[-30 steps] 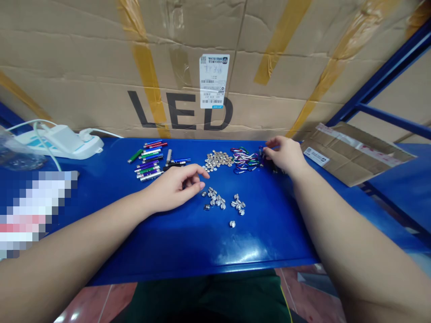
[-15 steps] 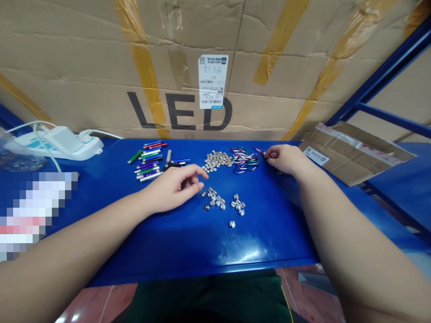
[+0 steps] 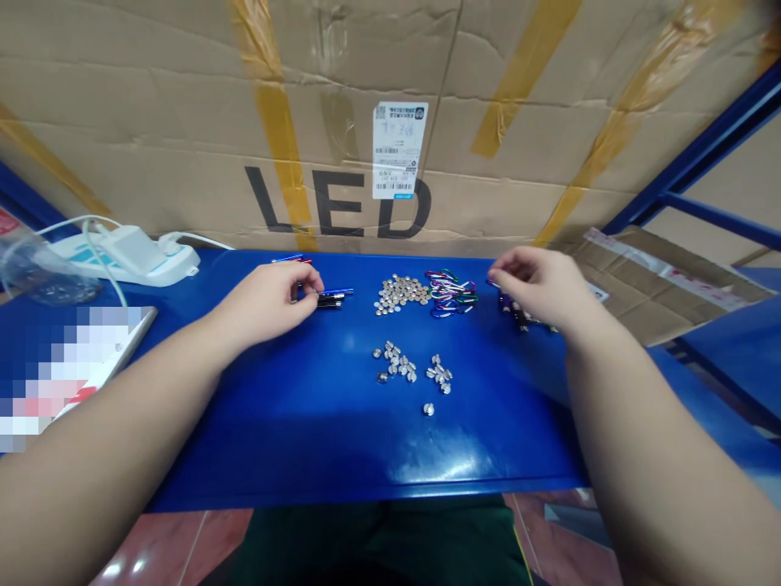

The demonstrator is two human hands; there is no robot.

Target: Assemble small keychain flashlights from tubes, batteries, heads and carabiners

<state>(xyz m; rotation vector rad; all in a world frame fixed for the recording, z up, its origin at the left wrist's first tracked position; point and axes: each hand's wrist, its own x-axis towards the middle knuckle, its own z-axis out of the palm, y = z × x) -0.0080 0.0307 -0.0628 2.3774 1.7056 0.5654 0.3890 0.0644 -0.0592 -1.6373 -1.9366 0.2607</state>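
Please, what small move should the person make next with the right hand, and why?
Probably the right hand should take one clip from the colored carabiner pile, because its fingertips are already at the pile's edge, while the left hand stays over the small metal tubes.

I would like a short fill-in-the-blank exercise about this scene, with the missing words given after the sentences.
The word printed on the cardboard box is ____.
The hand nearest the carabiners is the ____ one.
The table under them is ____.

Missing words: LED; right; blue.
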